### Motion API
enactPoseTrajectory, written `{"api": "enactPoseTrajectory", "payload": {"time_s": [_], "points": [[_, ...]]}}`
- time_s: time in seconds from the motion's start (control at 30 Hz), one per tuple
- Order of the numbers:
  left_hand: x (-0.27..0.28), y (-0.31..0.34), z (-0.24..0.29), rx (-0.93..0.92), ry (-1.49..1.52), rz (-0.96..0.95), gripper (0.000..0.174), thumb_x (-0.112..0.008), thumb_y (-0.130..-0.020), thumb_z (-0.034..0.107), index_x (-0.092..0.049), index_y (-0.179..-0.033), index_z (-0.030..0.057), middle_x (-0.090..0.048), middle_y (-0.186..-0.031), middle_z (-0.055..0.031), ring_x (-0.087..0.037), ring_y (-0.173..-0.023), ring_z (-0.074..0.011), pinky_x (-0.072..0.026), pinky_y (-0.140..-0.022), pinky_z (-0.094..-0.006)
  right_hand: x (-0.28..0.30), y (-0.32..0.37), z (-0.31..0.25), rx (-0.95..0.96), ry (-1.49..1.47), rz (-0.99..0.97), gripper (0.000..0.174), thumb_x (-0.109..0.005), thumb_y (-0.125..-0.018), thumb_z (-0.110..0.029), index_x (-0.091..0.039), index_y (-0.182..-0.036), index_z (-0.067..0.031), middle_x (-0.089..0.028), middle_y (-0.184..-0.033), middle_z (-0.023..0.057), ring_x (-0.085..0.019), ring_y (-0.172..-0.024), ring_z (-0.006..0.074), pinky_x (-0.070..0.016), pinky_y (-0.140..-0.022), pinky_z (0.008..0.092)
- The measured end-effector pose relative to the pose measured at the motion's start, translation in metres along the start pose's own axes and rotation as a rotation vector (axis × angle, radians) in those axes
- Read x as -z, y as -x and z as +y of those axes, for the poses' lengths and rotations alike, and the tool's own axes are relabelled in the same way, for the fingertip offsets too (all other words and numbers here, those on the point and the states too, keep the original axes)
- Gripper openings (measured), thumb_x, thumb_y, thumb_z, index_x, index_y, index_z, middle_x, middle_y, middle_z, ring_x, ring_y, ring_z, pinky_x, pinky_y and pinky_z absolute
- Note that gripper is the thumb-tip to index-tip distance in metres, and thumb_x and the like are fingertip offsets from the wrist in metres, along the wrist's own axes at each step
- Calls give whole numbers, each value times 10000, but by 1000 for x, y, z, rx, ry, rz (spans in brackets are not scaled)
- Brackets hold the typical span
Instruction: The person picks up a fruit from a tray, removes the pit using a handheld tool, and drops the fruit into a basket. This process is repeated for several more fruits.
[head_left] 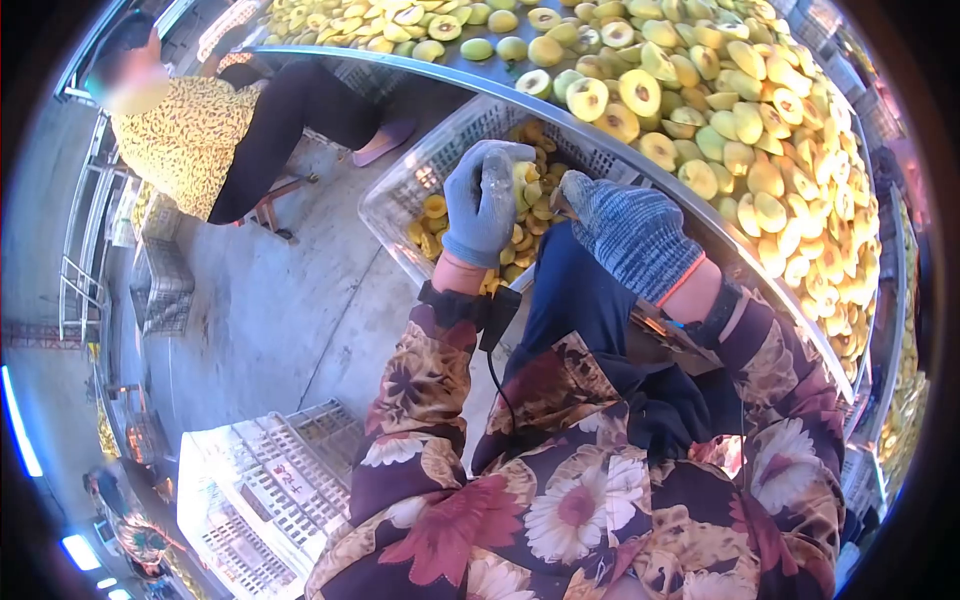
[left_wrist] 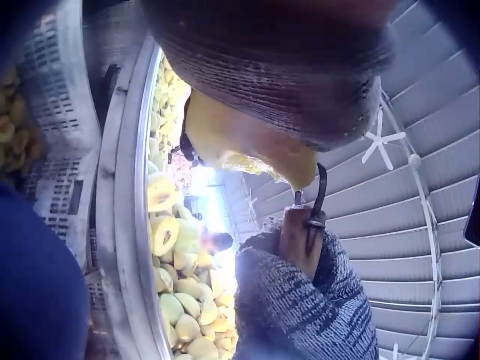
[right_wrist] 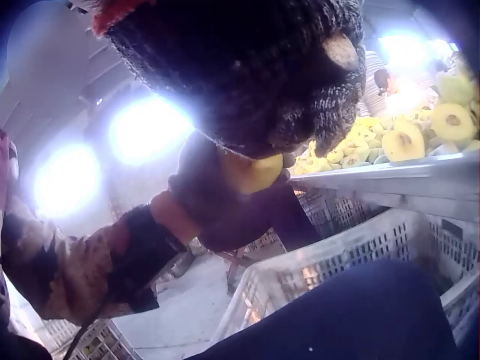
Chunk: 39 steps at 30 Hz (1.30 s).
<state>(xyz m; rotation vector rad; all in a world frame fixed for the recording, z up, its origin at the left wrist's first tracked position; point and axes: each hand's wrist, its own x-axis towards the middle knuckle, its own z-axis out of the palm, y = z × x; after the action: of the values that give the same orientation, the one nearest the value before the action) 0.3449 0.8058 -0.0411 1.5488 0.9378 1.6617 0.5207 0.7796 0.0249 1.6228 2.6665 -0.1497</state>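
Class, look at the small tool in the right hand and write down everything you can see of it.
The tool has a short, pale brown handle that looks wooden. Thin, dark, metal-looking parts stick out of its end, one longer and curved. The knit-gloved right hand grips the handle, hiding much of it. The metal end points at the yellow fruit piece in the left hand; whether they touch is unclear.

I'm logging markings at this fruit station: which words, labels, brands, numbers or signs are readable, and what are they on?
Nothing can be read with certainty.
White plastic crate, lower left of the head view: dark marks, too small and blurred to read.
Wooden handle in the right hand: no lettering visible.
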Motion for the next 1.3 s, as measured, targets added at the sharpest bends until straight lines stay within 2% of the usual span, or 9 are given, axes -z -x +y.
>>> {"api": "enactPoseTrajectory", "payload": {"time_s": [0.23, 0.37, 0.47, 0.77, 0.87, 0.97, 1.07, 1.1, 1.3], "points": [[37, -13, -13, -268, -435, 11, 287, -442, -959, 167, -650, -890, -20, -647, -850, -116, -606, -798, -196, -465, -755, -308, -26, -43, -8, 76, -90, -28, 369, -622, -822, -274, -498, -1139, -130, -652, -876, 125, -654, -768, 331, -517, -649, 444], [45, -7, -33, 144, -19, 32, 299, -449, -967, 198, -652, -901, -11, -660, -848, -73, -587, -801, -145, -463, -751, -296, -36, -59, -8, 146, -63, 7, 369, -612, -823, -232, -500, -1158, -127, -647, -866, 132, -655, -759, 327, -515, -631, 441], [49, -6, -44, 192, 29, 79, 285, -454, -964, 183, -654, -893, -7, -661, -857, -53, -580, -801, -127, -464, -745, -292, -37, -68, -11, 177, -98, 27, 279, -540, -864, -199, -520, -1128, -113, -653, -842, 139, -657, -749, 331, -516, -603, 444], [58, -5, -41, -190, -675, 28, 190, -489, -934, 107, -632, -880, -7, -671, -854, -98, -627, -783, -185, -487, -733, -311, -60, -74, -17, 131, -78, 10, 241, -462, -913, -189, -556, -1119, -106, -656, -862, 139, -654, -773, 328, -512, -623, 438], [47, -8, -32, 58, -423, 256, 265, -479, -961, 189, -626, -867, -10, -671, -852, -109, -642, -771, -222, -505, -724, -314, -75, -75, -11, 56, -151, -105, 253, -419, -946, -247, -581, -1070, -99, -656, -983, 169, -646, -884, 348, -509, -719, 457], [61, -22, -34, 401, 359, 361, 422, -439, -985, 361, -617, -876, -6, -667, -856, -131, -649, -778, -250, -529, -731, -332, -89, -82, -5, -8, -263, -147, 282, -425, -942, -274, -584, -1107, -110, -646, -1050, 172, -633, -949, 351, -493, -802, 446], [55, -25, -23, 500, 593, 372, 564, -361, -974, 506, -598, -906, -1, -661, -870, -154, -650, -777, -262, -543, -747, -345, -72, -87, -8, -41, -251, -158, 297, -426, -942, -293, -584, -1116, -112, -641, -1066, 172, -623, -977, 356, -486, -821, 449], [55, -22, -20, 467, 570, 295, 594, -321, -971, 536, -575, -952, 0, -656, -907, -164, -653, -800, -265, -544, -764, -349, -80, -86, -6, -34, -264, -82, 251, -537, -874, -226, -558, -1101, -120, -662, -881, 167, -648, -844, 344, -509, -720, 452], [23, -13, 13, 359, 371, 88, 666, -215, -978, 560, -554, -989, -13, -648, -938, -151, -648, -826, -235, -534, -773, -336, -24, -17, -10, 1, -473, 273, 322, -608, -849, -293, -530, -1072, -74, -653, -865, 183, -646, -820, 350, -515, -712, 437]]}}
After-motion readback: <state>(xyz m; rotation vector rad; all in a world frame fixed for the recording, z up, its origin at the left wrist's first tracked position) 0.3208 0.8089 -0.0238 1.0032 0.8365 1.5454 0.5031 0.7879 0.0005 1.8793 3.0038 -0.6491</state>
